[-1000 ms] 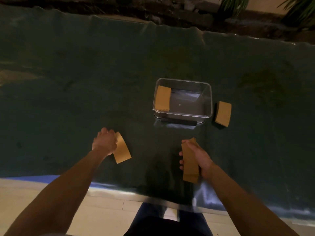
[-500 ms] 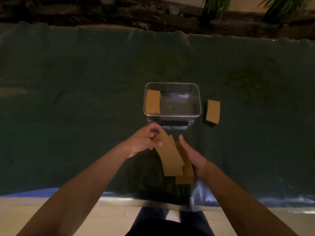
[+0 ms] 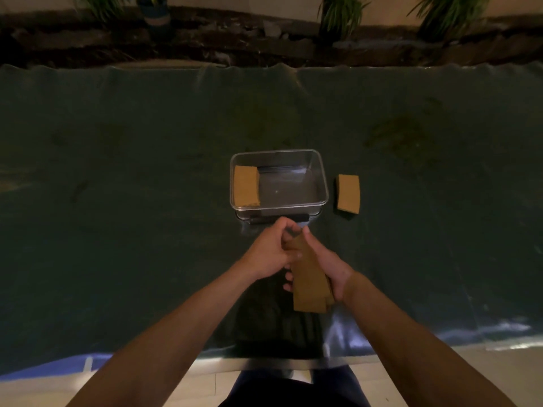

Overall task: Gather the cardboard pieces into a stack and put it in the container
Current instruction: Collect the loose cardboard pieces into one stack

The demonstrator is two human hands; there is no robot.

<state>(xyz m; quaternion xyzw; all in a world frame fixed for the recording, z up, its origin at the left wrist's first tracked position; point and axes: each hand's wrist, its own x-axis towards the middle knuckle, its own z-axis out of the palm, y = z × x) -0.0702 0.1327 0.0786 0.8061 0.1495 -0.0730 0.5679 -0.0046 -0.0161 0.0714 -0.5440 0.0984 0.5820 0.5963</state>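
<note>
Both hands meet over a dark green counter [image 3: 117, 201]. The right hand [image 3: 326, 268] is wrapped around a small cardboard stack [image 3: 308, 283]; the left hand [image 3: 270, 251] pinches its far end, squaring it. Just beyond sits a clear container [image 3: 321, 183] with one piece [image 3: 246, 186] inside; another piece [image 3: 348, 193] lies just beside it on the right. The cardboard looks light, thin and fairly stiff, likely to fan apart, so gripping across the long edges seems safest.
</note>
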